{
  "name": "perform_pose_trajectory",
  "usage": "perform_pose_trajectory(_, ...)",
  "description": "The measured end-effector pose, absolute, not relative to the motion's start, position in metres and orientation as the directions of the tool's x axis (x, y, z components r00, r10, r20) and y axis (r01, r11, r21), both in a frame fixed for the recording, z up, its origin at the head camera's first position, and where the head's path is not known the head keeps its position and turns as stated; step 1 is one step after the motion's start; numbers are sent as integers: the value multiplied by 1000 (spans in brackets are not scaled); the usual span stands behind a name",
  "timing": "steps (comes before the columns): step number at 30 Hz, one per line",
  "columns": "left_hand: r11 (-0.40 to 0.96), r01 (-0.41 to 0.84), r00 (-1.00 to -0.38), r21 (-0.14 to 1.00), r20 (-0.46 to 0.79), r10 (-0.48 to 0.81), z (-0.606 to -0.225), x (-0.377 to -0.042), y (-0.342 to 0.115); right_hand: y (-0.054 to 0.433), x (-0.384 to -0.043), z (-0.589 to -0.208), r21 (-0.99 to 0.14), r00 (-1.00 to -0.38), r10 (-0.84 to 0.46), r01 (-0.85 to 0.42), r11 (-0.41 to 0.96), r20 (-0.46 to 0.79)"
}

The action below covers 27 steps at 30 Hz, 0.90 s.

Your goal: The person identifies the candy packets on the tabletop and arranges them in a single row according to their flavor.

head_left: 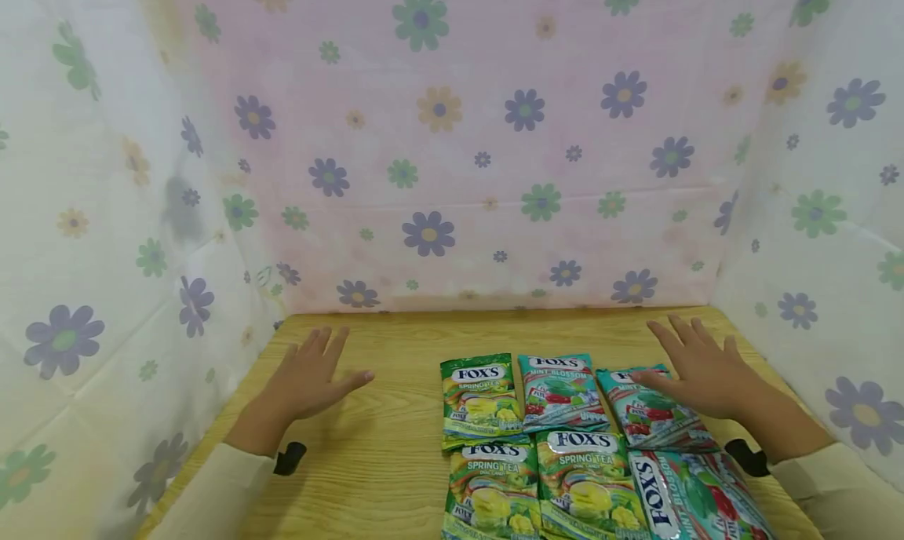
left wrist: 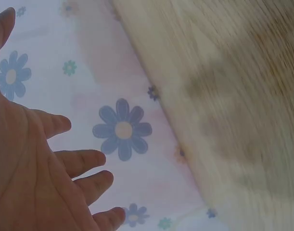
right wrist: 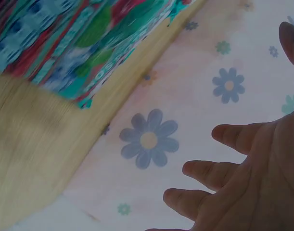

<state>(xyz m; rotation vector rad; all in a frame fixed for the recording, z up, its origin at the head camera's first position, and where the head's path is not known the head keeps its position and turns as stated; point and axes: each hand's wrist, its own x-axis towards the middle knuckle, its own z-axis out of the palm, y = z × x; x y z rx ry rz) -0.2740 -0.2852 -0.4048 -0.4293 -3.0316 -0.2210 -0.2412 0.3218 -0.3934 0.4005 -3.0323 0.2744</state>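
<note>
My left hand (head_left: 308, 377) is held over the left side of the table, fingers spread and nothing in it. Over the right side, my right hand (head_left: 706, 371) is spread too, its thumb overlapping a teal Mint Blossom candy bag (head_left: 653, 410) in the head view. Another Mint Blossom bag (head_left: 563, 395) lies to the left of that one, and a third Mint Blossom bag (head_left: 706, 497) lies turned sideways at the front right. Three green Spring Tea candy bags are grouped with them: one at the back (head_left: 482, 399), two in front (head_left: 492, 493) (head_left: 592, 485). Both palms show in the wrist views.
The wooden table (head_left: 381, 454) is enclosed by flower-patterned cloth, with a back wall (head_left: 480, 155), a left wall (head_left: 120, 249) and a right wall (head_left: 819, 234). Dark straps (head_left: 289, 457) circle the wrists beside the light sleeves (head_left: 219, 497).
</note>
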Motion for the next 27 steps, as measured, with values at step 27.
perform_pose_trajectory(27, 849, 227, -966, 478, -4, 260, -426, -273, -229, 243, -257, -394, -315, -932, -348, -362, 877, 102)
